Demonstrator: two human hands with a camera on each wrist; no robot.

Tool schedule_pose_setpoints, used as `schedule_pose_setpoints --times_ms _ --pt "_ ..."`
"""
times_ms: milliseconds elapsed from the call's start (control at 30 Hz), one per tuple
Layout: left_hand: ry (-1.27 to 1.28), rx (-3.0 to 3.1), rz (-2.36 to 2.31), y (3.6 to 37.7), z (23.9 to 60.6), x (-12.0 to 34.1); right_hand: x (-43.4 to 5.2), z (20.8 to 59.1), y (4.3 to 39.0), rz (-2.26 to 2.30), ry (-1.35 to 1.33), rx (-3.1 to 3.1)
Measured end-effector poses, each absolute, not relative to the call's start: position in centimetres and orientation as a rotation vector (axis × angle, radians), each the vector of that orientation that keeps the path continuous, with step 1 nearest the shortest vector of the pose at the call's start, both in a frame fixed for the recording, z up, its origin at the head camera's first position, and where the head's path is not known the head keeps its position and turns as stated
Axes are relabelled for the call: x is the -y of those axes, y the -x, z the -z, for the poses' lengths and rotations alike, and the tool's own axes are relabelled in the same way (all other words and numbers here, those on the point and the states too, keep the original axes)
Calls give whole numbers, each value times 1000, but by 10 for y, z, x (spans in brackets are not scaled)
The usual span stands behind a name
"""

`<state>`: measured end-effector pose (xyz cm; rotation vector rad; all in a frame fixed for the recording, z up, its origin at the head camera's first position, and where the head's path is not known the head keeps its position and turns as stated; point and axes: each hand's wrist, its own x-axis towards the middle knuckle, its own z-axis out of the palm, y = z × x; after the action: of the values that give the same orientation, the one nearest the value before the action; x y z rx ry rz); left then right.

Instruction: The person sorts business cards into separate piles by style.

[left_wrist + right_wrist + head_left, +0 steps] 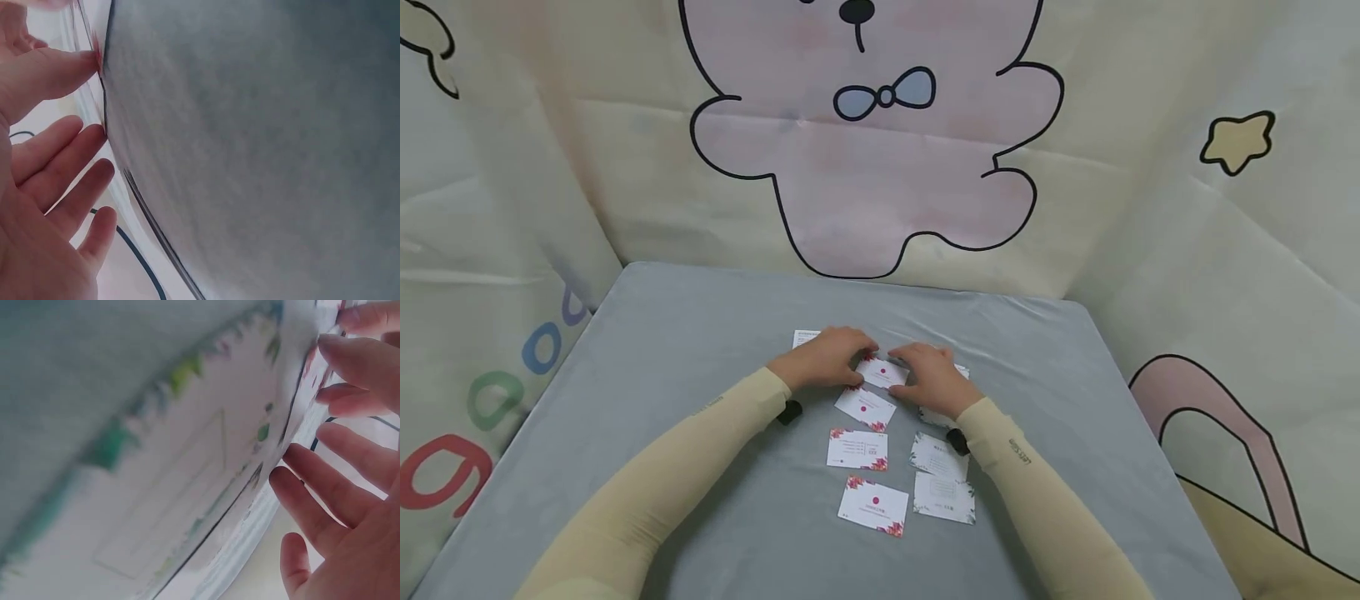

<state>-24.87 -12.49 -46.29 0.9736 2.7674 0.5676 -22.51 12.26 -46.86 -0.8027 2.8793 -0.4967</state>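
Note:
A white business card with red flower corners and a red dot [883, 372] lies between my two hands near the table's middle. My left hand [827, 357] is at its left side, thumb low and fingers above, with the fingertips right at the edges. From the other side my right hand [934, 377] reaches in the same way, thumb at the card's lower right corner. Both wrist views show the fingers spread and loosely bent. Below lies a second red-dot card [865, 408]. Partly under the right hand is a leaf-bordered card [187, 469].
Nearer me are a red-flowered text card [857, 450] and another red-dot card [872, 504]. Leaf-bordered cards [943, 498] line up to their right. A white card [805, 337] shows behind the left hand. All lie on the grey tablecloth [715, 317], with printed curtains around.

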Motion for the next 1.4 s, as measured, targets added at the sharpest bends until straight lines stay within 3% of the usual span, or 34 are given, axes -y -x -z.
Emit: schedule_pose_setpoints --times_ms 400,967,1400 --pt "-951 -2757 -570 250 461 127 -121 470 215 482 790 -2921" --pt "-808 -2901 -556 261 465 134 -107 468 257 473 714 -2911" --pt "-728 -2920 -460 257 459 129 -107 467 257 511 710 -2901"
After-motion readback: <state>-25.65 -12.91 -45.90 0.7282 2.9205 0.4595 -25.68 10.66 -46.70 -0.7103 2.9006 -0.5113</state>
